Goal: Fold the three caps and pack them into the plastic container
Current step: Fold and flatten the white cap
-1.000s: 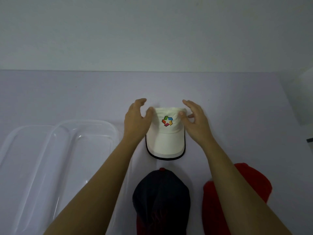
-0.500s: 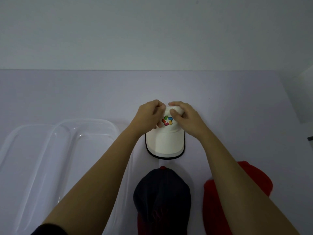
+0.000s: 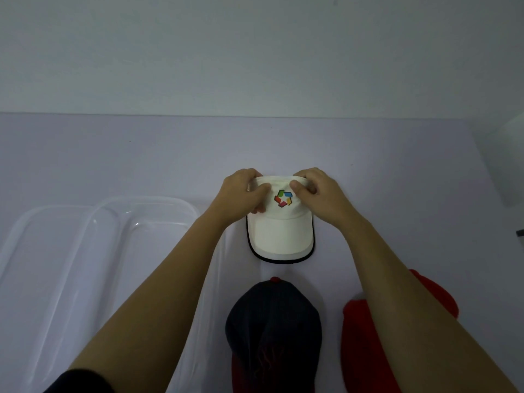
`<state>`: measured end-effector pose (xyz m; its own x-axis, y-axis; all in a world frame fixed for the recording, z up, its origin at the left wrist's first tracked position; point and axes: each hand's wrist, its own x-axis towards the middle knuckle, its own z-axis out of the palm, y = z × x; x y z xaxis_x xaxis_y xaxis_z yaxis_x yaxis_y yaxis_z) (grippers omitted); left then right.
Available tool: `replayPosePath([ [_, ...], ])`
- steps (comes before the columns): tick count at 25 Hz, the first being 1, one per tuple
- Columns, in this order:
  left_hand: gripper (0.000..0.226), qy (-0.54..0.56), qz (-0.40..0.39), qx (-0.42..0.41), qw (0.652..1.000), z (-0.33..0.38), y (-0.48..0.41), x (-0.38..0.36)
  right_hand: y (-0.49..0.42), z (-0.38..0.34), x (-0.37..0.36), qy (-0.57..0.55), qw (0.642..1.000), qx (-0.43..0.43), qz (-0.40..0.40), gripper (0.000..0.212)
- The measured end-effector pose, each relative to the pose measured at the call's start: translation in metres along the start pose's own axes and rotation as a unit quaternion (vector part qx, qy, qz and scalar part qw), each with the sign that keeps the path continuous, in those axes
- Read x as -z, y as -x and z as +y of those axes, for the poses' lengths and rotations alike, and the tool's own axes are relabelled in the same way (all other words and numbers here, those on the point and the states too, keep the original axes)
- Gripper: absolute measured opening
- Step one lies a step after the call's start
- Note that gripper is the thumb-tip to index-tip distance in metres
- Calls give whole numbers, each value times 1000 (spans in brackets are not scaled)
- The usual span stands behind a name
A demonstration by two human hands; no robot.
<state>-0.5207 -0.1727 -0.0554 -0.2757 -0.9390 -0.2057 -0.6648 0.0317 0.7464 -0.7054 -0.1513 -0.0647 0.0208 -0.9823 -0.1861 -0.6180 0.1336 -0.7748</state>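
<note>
Crown fabric of the white cap [image 3: 282, 231] is pinched from both sides at once. The left hand [image 3: 241, 197] grips the crown's left edge, fingers curled over the far rim and thumb pressed on the front panel. The right hand [image 3: 317, 194] grips the right edge in the same way, its thumb just beside the coloured logo. The two hands are close together but do not touch, and the logo shows between the thumbs. The cap lies on the pale table [image 3: 141, 154] near its middle, with its black-edged brim flat and pointing toward the person. A plastic container [image 3: 147, 198], clear and open, sits on the table to the left of the cap, partly under the left forearm; another clear rim overlaps it at the far left. Closer to the person, a dark cap [image 3: 272, 327] with a red top button lies between the forearms. A red cap [image 3: 360, 336] lies just to its right, partly hidden by the right forearm. All three caps are on the table, outside the container. A dark sleeve [image 3: 79, 381] shows at the bottom left.
</note>
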Motion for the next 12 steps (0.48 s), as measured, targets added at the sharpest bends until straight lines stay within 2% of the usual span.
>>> replayPosePath([
  [4,32,-71,3,-18,997,-5,-2,2,-2,-2,-4,28,999,15,25,34],
  [7,49,-110,62,-25,992,1,2,9,4,-2,2,42,995,33,86,46],
  [9,49,-102,100,-23,989,14,8,13,11,-4,13,33,990,56,125,45],
  [12,46,-69,104,-36,992,49,26,2,30,-9,37,21,985,84,147,43],
])
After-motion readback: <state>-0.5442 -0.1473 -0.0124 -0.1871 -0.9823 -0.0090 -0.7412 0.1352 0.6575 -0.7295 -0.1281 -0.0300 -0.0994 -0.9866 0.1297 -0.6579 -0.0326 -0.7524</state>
